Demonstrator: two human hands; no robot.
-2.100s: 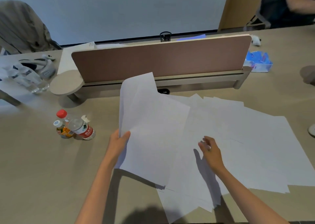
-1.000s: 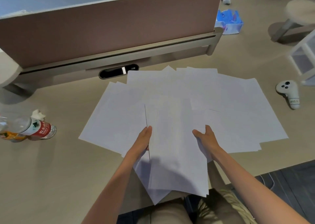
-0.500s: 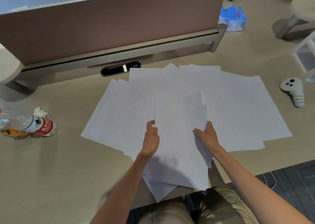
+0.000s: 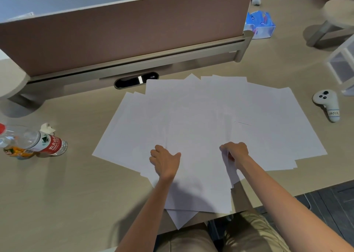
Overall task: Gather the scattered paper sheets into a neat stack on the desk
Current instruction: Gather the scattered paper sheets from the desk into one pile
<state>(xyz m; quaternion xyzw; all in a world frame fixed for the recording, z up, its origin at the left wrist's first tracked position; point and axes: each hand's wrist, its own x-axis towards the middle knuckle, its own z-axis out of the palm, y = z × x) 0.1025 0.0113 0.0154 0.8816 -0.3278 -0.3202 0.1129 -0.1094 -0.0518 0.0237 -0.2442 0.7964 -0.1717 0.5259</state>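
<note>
1. Head view: the paper sheets (image 4: pixel 210 113) lie fanned in a wide, overlapping arc across the desk (image 4: pixel 67 194). They are not squared up at all, and a corner or two pokes past the near edge.
2. A narrower bundle (image 4: pixel 199 171) lies flat on top at the centre of the fan, and its near end overhangs the desk edge.
3. My left hand (image 4: pixel 165 162) grips the bundle's left edge, with the fingers curled and the thumb laid over the top.
4. My right hand (image 4: pixel 234 154) pinches the right edge, where several sheet edges splay out under the curled fingers. I judge that the two hands bracket the bundle this way to knock its long sides into line.
5. The loose sheets spread out to both sides and behind the bundle. Keeping it central should mean either hand can drag in the sheets nearest to it.
6. Most of the paper is outside the bundle, so I reckon the gathering is well short of done.
7. Farther out, a bottle (image 4: pixel 38 143) lies on its side to the left and a controller (image 4: pixel 326 105) rests to the right. Both are clear of the paper.
8. A divider panel (image 4: pixel 124 35) stands behind, and the farthest sheet corners come near its base.
</note>
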